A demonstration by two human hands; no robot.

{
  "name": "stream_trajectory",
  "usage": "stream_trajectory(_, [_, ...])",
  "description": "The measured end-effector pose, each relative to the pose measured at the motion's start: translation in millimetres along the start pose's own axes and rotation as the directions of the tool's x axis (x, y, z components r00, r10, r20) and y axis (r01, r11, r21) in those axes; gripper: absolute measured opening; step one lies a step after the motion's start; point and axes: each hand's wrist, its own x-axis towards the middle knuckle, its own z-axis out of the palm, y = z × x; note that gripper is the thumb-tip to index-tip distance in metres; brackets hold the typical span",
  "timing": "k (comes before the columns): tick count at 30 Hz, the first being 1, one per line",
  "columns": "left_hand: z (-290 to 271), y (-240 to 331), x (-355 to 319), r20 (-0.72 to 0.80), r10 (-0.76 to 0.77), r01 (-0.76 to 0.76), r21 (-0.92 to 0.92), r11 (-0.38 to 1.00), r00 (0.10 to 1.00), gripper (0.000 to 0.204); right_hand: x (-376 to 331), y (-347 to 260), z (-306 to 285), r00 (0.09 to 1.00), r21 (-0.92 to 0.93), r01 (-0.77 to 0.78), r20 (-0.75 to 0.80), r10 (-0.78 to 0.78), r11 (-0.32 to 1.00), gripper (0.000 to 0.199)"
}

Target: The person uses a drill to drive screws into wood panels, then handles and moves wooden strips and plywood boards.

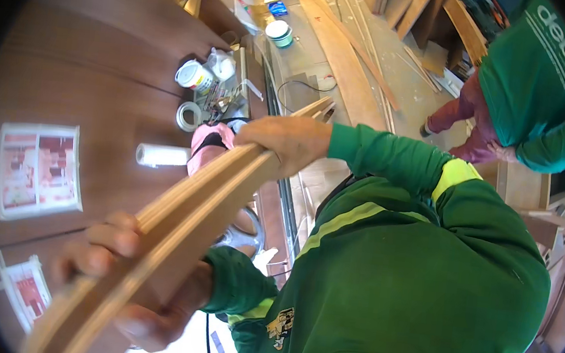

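Observation:
Long, narrow wooden strips point(186, 218) with pale layered edges and a brown face between them run diagonally across the view. Both my hands hold them. My left hand point(165, 301) grips the near part, fingers bent over one side and thumb on the other. Further up, my right hand point(286, 143) is wrapped over the strips close to their far end. At that end the tips stand slightly apart. How many pieces are in the bundle, I cannot tell.
Brown panels point(113, 102) with a taped printed sheet point(38, 170) stand at left. Nearby are a white bucket point(193, 76), a tape roll point(188, 116) and a white roll point(162, 156). Floor boards point(347, 67) and a tub point(279, 33) lie beyond. A co-worker point(536, 85) in green stands at right.

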Motion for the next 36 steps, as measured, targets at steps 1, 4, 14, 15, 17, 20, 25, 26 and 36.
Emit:
stream_trajectory(1, [2,-8,14,0.034,-0.039,0.042,-0.096,0.995,0.999,0.063,3,-1,-14,0.999,-0.019,0.001,-0.053,-0.002,1.0,0.055])
stream_trajectory(4, [52,-29,36,0.029,-0.131,0.134,-0.161,0.978,0.991,0.055,-4,5,-46,0.985,-0.02,-0.067,-0.163,0.063,0.998,0.05])
stream_trajectory(14, [226,-72,49,0.125,-0.221,0.234,-0.11,0.966,0.967,0.043,-26,-3,-134,0.71,-0.087,-0.087,-0.704,0.0,0.992,0.077])
stream_trajectory(15, [236,-72,49,0.139,-0.236,0.252,-0.112,0.961,0.962,0.04,-18,-19,-144,0.684,-0.108,-0.106,-0.729,-0.007,0.988,0.082])
stream_trajectory(17, [253,-72,45,0.177,-0.247,0.268,-0.1,0.958,0.953,0.029,-6,-47,-166,0.627,-0.187,-0.145,-0.777,-0.056,0.972,0.085])
stream_trajectory(20, [266,-61,40,0.255,-0.309,0.335,-0.065,0.94,0.916,0.03,-12,-71,-182,0.635,-0.238,-0.264,-0.772,-0.017,0.935,0.073])
stream_trajectory(25, [236,-67,42,0.648,-0.084,0.283,-0.209,0.936,0.757,0.059,-24,-89,-183,0.541,-0.158,-0.304,-0.84,0.033,0.939,0.056])
stream_trajectory(26, [217,-73,45,0.696,-0.048,0.282,-0.225,0.933,0.717,0.067,-26,-80,-184,0.535,-0.176,-0.305,-0.844,0.016,0.936,0.063])
stream_trajectory(36, [-42,16,111,0.877,0.39,0.201,-0.343,0.917,-0.282,0.035,-47,-54,-214,0.31,-0.073,-0.327,-0.95,0.034,0.942,0.046])
